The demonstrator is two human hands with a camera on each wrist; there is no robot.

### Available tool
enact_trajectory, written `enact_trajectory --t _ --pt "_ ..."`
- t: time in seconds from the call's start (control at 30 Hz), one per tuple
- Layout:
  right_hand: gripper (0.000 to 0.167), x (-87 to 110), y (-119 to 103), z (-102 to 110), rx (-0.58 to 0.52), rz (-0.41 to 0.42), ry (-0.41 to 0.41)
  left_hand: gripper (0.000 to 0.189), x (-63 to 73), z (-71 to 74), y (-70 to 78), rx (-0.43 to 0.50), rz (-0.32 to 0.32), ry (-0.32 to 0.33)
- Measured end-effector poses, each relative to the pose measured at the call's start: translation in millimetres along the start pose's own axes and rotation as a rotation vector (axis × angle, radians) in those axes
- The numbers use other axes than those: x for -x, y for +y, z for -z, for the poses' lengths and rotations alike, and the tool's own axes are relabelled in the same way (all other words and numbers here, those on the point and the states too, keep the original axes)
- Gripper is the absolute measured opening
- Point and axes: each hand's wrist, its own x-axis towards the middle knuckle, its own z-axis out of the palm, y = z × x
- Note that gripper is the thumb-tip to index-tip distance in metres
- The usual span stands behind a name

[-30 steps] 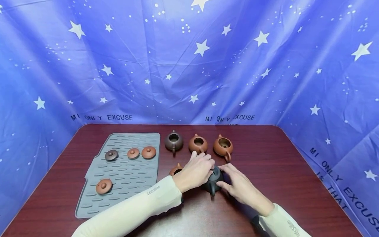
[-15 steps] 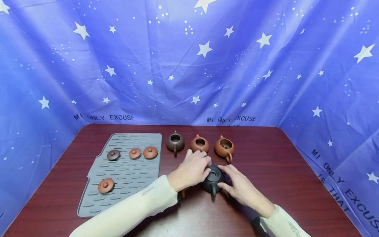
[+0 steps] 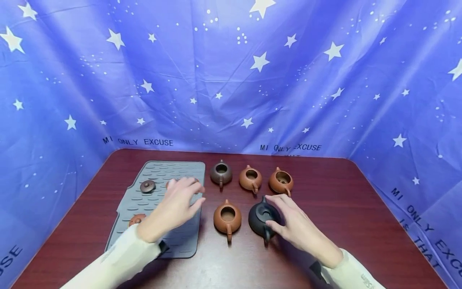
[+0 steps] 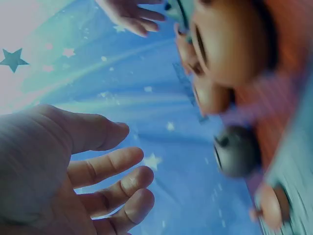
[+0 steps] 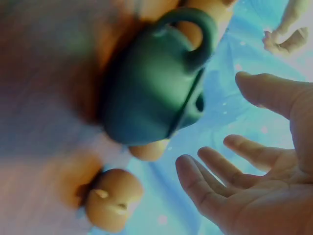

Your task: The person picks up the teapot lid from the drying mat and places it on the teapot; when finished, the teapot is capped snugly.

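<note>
My left hand (image 3: 177, 204) is over the grey ridged mat, fingers spread and nothing in them. It partly hides the orange clay lids there. My right hand (image 3: 297, 224) is beside a black teapot (image 3: 255, 224) wearing its lid. In the right wrist view, a gap shows between the loosely bent fingers (image 5: 195, 183) and this teapot's dark body (image 5: 146, 88). An orange teapot (image 3: 227, 225) without a lid stands just left of the black one. On the mat lie a dark brown lid (image 3: 147, 186) and an orange lid (image 3: 137, 219), the latter partly behind my left forearm.
Along the back stand a dark brown teapot (image 3: 221, 178) and two orange teapots, one in the middle (image 3: 250, 184) and one at right (image 3: 278, 185), all lidless. The grey mat (image 3: 184, 241) covers the table's left part. A blue star-patterned curtain (image 3: 231, 80) surrounds the table (image 3: 361, 224).
My left hand has left the black teapot and moved left over the mat, uncovering the front orange teapot. My right hand stays beside the black teapot. The head view has turned slightly left.
</note>
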Motion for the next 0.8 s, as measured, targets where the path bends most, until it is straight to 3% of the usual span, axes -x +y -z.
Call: enact_trajectory --t 0.2,0.4,0.63,0.8 --pt "0.061 -12.6 -15.0 -3.8 0.004 0.006 -0.04 0.021 39.2 18.2 -33.8 -0.114 0.023 0.027" --pt "0.062 -27.2 -28.7 -14.4 0.008 0.029 -0.125 0.024 69.7 32.1 -64.4 -0.181 0.134 -0.037" --pt "0.062 -44.5 -40.1 -27.6 0.023 0.105 -0.281 0.026 93.9 42.1 -89.6 -0.194 0.248 -0.162" --pt "0.061 -52.9 -46.2 -34.8 0.068 0.123 -0.359 0.024 103.2 38.7 -96.6 -0.183 0.261 -0.207"
